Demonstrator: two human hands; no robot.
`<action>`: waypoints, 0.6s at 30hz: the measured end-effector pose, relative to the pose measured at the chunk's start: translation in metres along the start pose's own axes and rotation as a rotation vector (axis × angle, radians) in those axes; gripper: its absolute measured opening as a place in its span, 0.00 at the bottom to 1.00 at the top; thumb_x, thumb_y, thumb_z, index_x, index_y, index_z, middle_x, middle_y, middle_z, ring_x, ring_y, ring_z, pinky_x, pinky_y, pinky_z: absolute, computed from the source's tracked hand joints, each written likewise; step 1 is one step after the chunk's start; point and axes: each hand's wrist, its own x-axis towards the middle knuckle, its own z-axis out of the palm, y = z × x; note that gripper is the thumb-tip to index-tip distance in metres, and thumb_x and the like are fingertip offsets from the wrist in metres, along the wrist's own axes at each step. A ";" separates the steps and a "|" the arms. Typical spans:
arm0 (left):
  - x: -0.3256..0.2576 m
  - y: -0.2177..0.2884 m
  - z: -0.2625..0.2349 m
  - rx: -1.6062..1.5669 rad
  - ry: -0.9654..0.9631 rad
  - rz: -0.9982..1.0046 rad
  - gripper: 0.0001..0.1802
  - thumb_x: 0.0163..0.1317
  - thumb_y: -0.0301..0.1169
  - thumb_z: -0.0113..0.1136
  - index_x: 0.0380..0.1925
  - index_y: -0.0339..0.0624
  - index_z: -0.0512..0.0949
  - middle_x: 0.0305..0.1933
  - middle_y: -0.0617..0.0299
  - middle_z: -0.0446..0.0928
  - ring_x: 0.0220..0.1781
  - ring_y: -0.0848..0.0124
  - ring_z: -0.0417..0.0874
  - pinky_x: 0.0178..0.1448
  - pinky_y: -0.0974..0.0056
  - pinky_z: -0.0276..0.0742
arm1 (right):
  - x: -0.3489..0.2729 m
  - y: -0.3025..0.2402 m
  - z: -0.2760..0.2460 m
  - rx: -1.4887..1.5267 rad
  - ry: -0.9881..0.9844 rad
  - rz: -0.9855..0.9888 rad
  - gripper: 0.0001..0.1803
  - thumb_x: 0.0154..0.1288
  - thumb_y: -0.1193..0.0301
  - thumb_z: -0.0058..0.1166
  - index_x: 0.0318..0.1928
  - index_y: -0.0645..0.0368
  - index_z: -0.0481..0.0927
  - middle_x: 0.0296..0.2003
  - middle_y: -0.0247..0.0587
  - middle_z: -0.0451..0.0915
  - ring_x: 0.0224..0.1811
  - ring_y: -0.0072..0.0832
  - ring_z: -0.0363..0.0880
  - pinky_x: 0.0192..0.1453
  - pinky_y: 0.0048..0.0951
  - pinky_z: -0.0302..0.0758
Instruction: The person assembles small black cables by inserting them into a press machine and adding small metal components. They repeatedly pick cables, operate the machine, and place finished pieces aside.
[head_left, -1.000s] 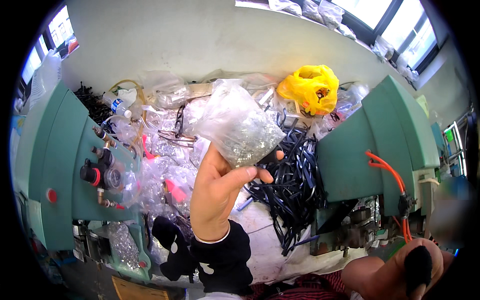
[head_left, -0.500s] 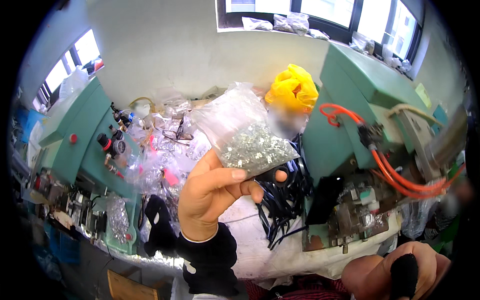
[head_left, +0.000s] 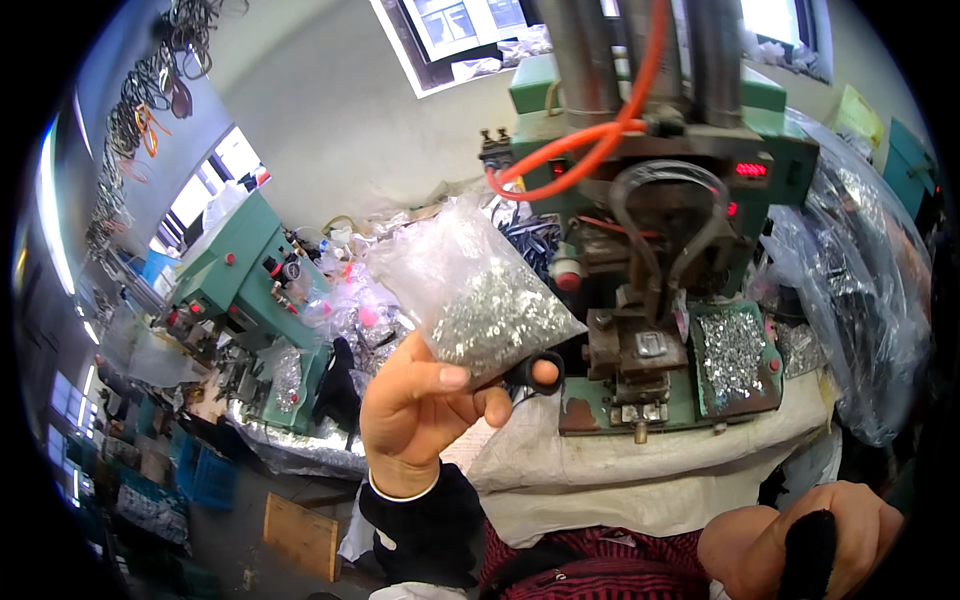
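My left hand (head_left: 420, 405) is raised in the middle of the view. Between its thumb and fingers it grips the lower corner of a clear plastic bag (head_left: 490, 310) part-filled with small shiny metal pieces. A black ring (head_left: 546, 372), resembling a scissor handle, sits round one of its fingers; the rest of that item is hidden behind the bag and hand. At the lower right, near my body, my right hand (head_left: 855, 540) is closed, with a black cover (head_left: 808, 560) on one finger. Whether anything is inside it cannot be seen.
A green press machine (head_left: 640, 350) with orange hoses stands ahead right, a tray (head_left: 735, 362) of small metal pieces beside it. Another green machine (head_left: 235, 270) is at left. Plastic bags (head_left: 355, 300) crowd the table between them. Pale cloth (head_left: 600, 490) covers the front edge.
The view has swung rightward, bringing the right-hand press and its tray into full sight. My left hand still holds the bag; my right hand stays closed at the lower right.
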 end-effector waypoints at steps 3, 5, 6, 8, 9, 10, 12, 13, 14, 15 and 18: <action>-0.006 -0.020 0.036 0.089 0.045 -0.046 0.40 0.56 0.21 0.56 0.69 0.18 0.54 0.62 0.24 0.69 0.58 0.34 0.80 0.37 0.55 0.90 | -0.011 -0.030 -0.005 0.002 0.006 -0.029 0.18 0.74 0.63 0.55 0.25 0.56 0.77 0.17 0.34 0.79 0.23 0.25 0.82 0.27 0.26 0.77; -0.007 -0.034 0.055 0.077 0.038 -0.078 0.40 0.56 0.20 0.56 0.70 0.18 0.54 0.62 0.24 0.69 0.57 0.33 0.80 0.37 0.55 0.90 | -0.018 -0.048 -0.008 0.007 0.008 -0.045 0.18 0.74 0.62 0.55 0.25 0.56 0.77 0.18 0.34 0.79 0.23 0.25 0.82 0.27 0.26 0.76; -0.004 -0.042 0.063 0.111 0.039 -0.098 0.40 0.58 0.22 0.56 0.70 0.18 0.54 0.62 0.24 0.70 0.56 0.33 0.81 0.36 0.55 0.90 | -0.022 -0.058 -0.008 0.000 0.006 -0.058 0.18 0.75 0.62 0.55 0.25 0.56 0.77 0.18 0.34 0.79 0.23 0.25 0.83 0.26 0.26 0.75; -0.001 -0.059 0.074 0.115 0.013 -0.106 0.41 0.58 0.24 0.57 0.70 0.19 0.54 0.62 0.25 0.70 0.56 0.34 0.81 0.36 0.56 0.90 | -0.029 -0.077 -0.009 -0.019 -0.002 -0.083 0.18 0.75 0.61 0.55 0.26 0.56 0.77 0.18 0.34 0.79 0.24 0.25 0.83 0.26 0.26 0.74; 0.002 -0.067 0.079 0.117 0.001 -0.111 0.41 0.58 0.25 0.57 0.70 0.19 0.54 0.62 0.25 0.70 0.55 0.34 0.82 0.36 0.56 0.90 | -0.032 -0.087 -0.010 -0.031 -0.003 -0.096 0.18 0.75 0.61 0.55 0.26 0.56 0.77 0.18 0.33 0.79 0.24 0.25 0.83 0.26 0.26 0.74; 0.005 -0.073 0.085 0.198 0.014 -0.121 0.42 0.58 0.28 0.58 0.70 0.21 0.54 0.60 0.27 0.72 0.53 0.37 0.83 0.34 0.58 0.89 | -0.034 -0.097 -0.011 -0.041 -0.002 -0.109 0.18 0.75 0.61 0.55 0.26 0.56 0.77 0.18 0.33 0.79 0.24 0.25 0.83 0.25 0.25 0.74; 0.007 -0.086 0.095 0.204 0.010 -0.125 0.42 0.58 0.29 0.59 0.70 0.21 0.55 0.60 0.28 0.73 0.51 0.39 0.84 0.32 0.60 0.87 | -0.040 -0.115 -0.013 -0.043 -0.003 -0.130 0.19 0.75 0.61 0.55 0.26 0.56 0.77 0.19 0.33 0.79 0.24 0.25 0.83 0.25 0.25 0.73; 0.008 -0.092 0.101 0.208 0.011 -0.127 0.42 0.58 0.30 0.59 0.70 0.21 0.56 0.59 0.29 0.73 0.50 0.40 0.85 0.31 0.61 0.87 | -0.042 -0.123 -0.014 -0.041 -0.003 -0.144 0.19 0.75 0.60 0.55 0.27 0.56 0.77 0.19 0.33 0.79 0.24 0.25 0.83 0.25 0.25 0.72; 0.010 -0.098 0.105 0.220 0.012 -0.141 0.42 0.58 0.30 0.60 0.69 0.21 0.56 0.59 0.29 0.73 0.49 0.40 0.85 0.31 0.62 0.86 | -0.045 -0.130 -0.014 -0.043 0.000 -0.159 0.19 0.75 0.60 0.55 0.27 0.56 0.77 0.19 0.33 0.79 0.24 0.25 0.83 0.24 0.25 0.72; 0.013 -0.104 0.111 0.232 0.015 -0.153 0.42 0.57 0.31 0.60 0.69 0.20 0.56 0.58 0.29 0.74 0.48 0.41 0.85 0.30 0.62 0.85 | -0.050 -0.134 -0.017 -0.043 0.003 -0.196 0.19 0.75 0.60 0.55 0.27 0.56 0.77 0.19 0.33 0.79 0.24 0.25 0.83 0.24 0.25 0.73; 0.023 -0.122 0.121 0.253 -0.001 -0.197 0.42 0.57 0.32 0.61 0.69 0.20 0.57 0.58 0.30 0.74 0.48 0.42 0.86 0.30 0.63 0.84 | -0.073 -0.158 -0.022 -0.051 0.053 -0.265 0.19 0.75 0.59 0.55 0.27 0.55 0.77 0.18 0.32 0.78 0.22 0.24 0.80 0.25 0.24 0.75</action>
